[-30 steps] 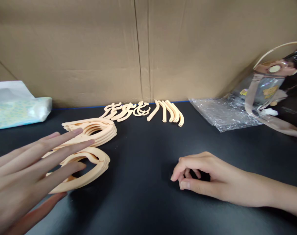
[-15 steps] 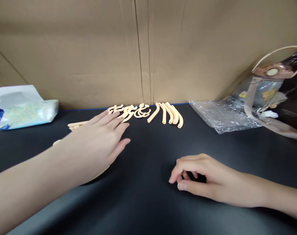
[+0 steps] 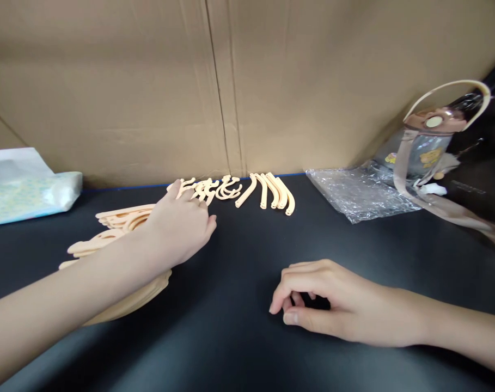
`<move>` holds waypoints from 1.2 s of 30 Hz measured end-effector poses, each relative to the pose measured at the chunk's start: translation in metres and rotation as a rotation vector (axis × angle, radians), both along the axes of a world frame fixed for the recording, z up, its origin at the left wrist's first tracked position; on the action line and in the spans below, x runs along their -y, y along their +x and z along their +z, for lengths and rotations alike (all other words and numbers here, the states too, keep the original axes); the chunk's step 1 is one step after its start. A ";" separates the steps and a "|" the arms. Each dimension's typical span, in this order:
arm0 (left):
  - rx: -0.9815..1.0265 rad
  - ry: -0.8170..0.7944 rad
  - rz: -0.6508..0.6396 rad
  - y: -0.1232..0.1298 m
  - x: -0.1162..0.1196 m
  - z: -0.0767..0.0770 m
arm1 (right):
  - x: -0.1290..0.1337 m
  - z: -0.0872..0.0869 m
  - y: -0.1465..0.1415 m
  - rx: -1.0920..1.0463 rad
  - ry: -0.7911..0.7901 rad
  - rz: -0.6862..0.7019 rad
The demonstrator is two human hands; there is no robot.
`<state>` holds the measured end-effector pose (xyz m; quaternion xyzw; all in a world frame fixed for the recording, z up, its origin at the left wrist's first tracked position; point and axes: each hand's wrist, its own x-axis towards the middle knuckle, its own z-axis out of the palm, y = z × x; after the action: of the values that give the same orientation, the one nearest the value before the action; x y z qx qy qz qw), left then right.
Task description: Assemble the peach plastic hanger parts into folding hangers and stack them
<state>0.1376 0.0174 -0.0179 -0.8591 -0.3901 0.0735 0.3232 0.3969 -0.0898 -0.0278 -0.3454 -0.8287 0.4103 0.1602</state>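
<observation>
My left hand (image 3: 184, 226) reaches over the far left of the black table. Its fingers bend down beside small curved, pale wooden pieces (image 3: 206, 188), and the fingertips are hidden behind the hand. Under and around my left forearm lie flat wooden cut-outs (image 3: 122, 218) and a larger curved wooden panel (image 3: 133, 299), partly covered by the arm. My right hand (image 3: 321, 302) rests on the table at the right, loosely curled, with a gap between thumb and forefinger and nothing seen in it. Several long curved wooden strips (image 3: 272, 190) lie in a row beyond both hands.
A cardboard wall (image 3: 149, 98) stands behind the black table (image 3: 239, 326). At the left is a pack of tissues (image 3: 38, 196). To the right lie a clear plastic bag (image 3: 349, 196) and a strapped water bottle (image 3: 422, 147), with a dark bag (image 3: 480, 179) beside it.
My left hand has bent its spread fingers down toward the small wooden pieces, uncovering more cut-outs near the forearm. The view has shifted slightly; my right hand keeps its pose.
</observation>
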 end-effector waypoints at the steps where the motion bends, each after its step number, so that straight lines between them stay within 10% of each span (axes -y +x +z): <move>1: -0.006 0.006 -0.011 0.002 0.004 0.000 | 0.001 0.000 0.000 -0.001 0.000 0.001; 20: 0.232 0.172 -0.363 0.030 0.131 -0.032 | -0.005 0.001 0.000 -0.048 0.222 -0.156; 28: 0.556 0.006 -0.500 0.017 0.137 -0.046 | -0.089 0.010 -0.013 0.349 0.904 -0.162; 36: 0.664 -0.100 -0.490 0.003 0.122 -0.044 | -0.147 0.008 -0.063 0.610 1.050 -0.094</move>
<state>0.1407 -0.1045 -0.0622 -0.9182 -0.2529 -0.2677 0.1456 0.3336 0.0573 -0.0201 -0.3584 -0.9127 -0.1781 0.0826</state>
